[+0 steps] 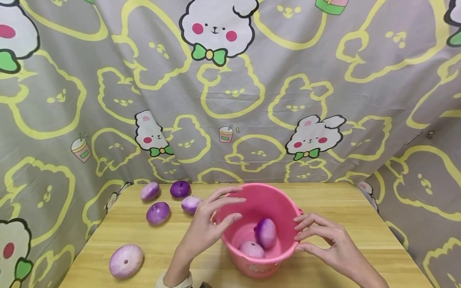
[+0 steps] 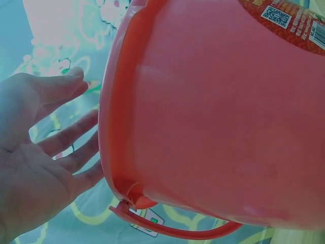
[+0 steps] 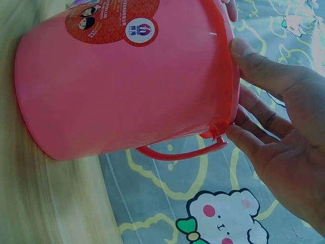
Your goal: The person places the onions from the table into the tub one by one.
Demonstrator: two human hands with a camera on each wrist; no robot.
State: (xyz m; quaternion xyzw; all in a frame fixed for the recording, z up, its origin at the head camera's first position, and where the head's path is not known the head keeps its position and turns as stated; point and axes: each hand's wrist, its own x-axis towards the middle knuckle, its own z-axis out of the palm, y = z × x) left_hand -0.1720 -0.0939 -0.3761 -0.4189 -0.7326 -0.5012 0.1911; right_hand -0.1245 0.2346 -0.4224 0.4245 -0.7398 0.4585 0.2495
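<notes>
On the pink bucket, a red label is showing at the upper left of the right wrist view, carrying white characters and a round white logo. At the left wrist view's upper right, red label printing is bearing a QR code and a barcode. The characters are appearing too small for sure reading.

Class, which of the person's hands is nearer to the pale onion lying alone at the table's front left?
Left. The left hand is to the right of the pale onion, by the bucket; the right hand is farther right, at the bucket's opposite rim.
</notes>
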